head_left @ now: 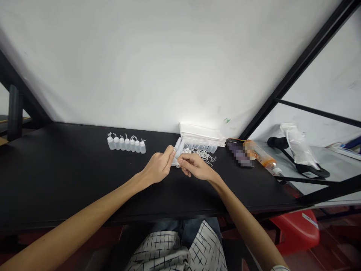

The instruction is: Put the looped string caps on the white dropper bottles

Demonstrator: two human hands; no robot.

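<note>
Translucent bottles, white caps, upright row, tangled white cords

Seven small translucent bottles stand upright in a close, slightly slanting row on the left of the desk. Each carries a white cap; thin white tubes, several of them bent over, project from the tops. A small pale part is pinched in the fingers of the left hand; its form is too small to determine. Just beyond the hands lie further translucent bottles, partly hidden, pose unclear. To the right of these, thin white tubes lie loose in a tangled heap, curled and overlapping.
</note>
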